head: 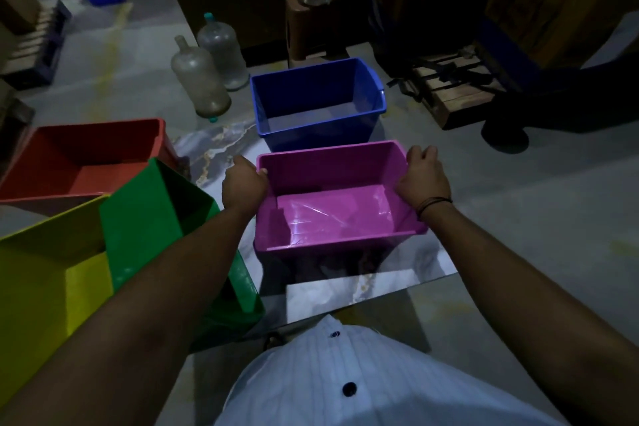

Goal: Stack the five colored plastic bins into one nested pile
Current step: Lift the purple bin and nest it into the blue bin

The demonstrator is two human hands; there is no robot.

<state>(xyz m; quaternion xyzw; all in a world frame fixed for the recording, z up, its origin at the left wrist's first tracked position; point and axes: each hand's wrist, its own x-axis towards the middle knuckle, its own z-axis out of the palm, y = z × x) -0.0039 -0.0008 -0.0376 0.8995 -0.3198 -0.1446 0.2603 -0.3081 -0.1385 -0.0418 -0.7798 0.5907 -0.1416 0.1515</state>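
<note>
Head view: purple bin (pixel 332 214) between both hands' grip

A pale marbled floor (pixel 518 218) carries the bins: blue bin (pixel 316 100) far centre, red bin (pixel 83 156) far left, green bin (pixel 152 218) and yellow bin (pixel 45 273) near left. Two dusty bottles (pixel 204 79) stand left of the blue bin.
</note>
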